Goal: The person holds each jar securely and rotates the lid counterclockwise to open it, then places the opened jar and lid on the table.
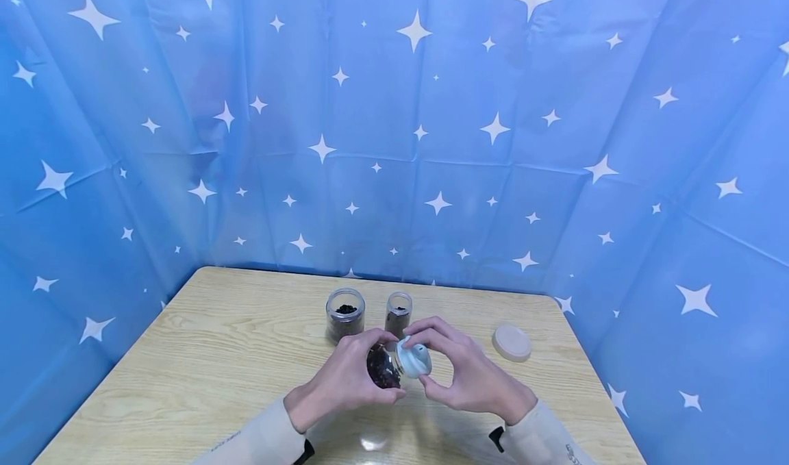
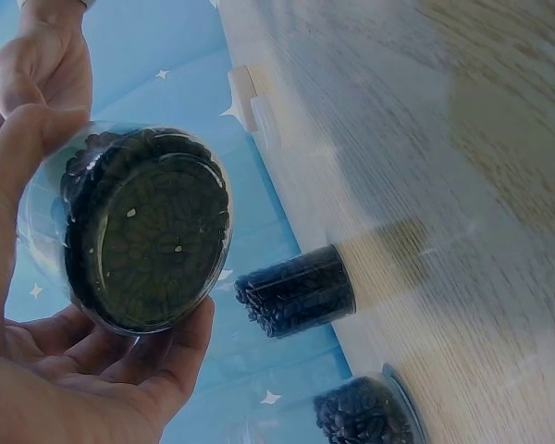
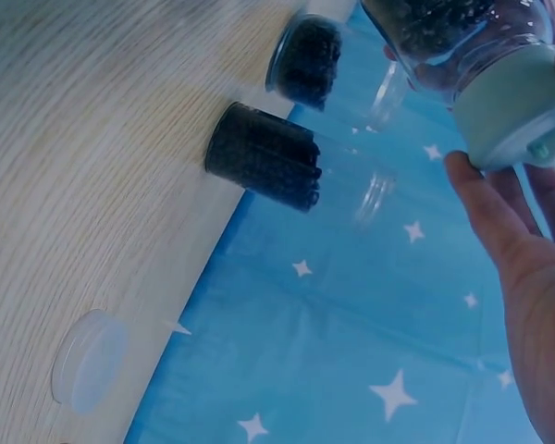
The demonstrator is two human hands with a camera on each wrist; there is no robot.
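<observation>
Glass jar (image 1: 383, 366) of dark beans, unlabelled: left hand (image 1: 345, 379) grips body, right hand (image 1: 468, 376) pinches pale-blue lid (image 1: 414, 359).

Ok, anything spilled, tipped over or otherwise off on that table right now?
No spill shows. The two open jars of dark beans stand upright with no lids on, and one loose lid lies flat, apart to the right. The held jar is tilted on its side, its pale cap still on.
</observation>
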